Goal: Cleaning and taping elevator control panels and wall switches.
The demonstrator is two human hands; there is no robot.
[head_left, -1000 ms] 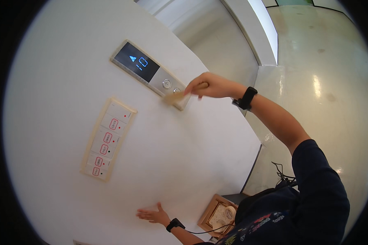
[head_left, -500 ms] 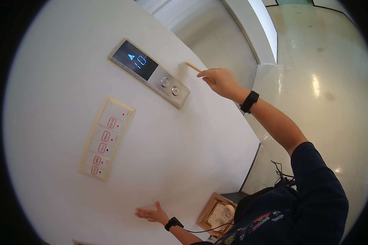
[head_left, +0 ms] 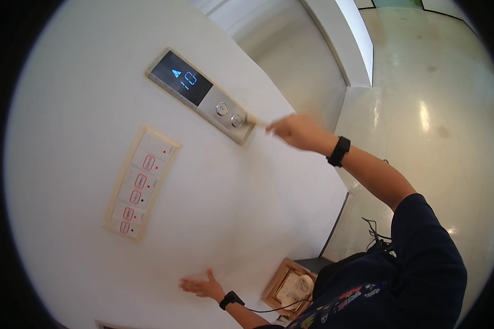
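Note:
My right hand (head_left: pixel 297 133) is closed round a slim, pale wooden stick (head_left: pixel 259 122), blurred by motion. The stick's far end comes up to the right edge of the metal elevator call panel (head_left: pixel 209 115), beside the lower of its two round buttons (head_left: pixel 236 120); I cannot tell whether it touches. Pale tape edges the panel, and a blue arrow and digits glow on its dark display (head_left: pixel 182 77). Lower down, my left hand (head_left: pixel 204 286) is open with fingers stretched out against or close to the white wall (head_left: pixel 203 219), holding nothing.
A white switch plate (head_left: pixel 140 183) with red markings, framed by pale tape, sits on the wall below the panel. An open cardboard box (head_left: pixel 277 282) holding a roll of tape (head_left: pixel 305 283) stands by my body. Beyond the wall's edge lies a shiny floor (head_left: pixel 428 137).
My right hand has moved down with the stick, from beside the panel's upper right to level with the lower button. The left hand has barely shifted.

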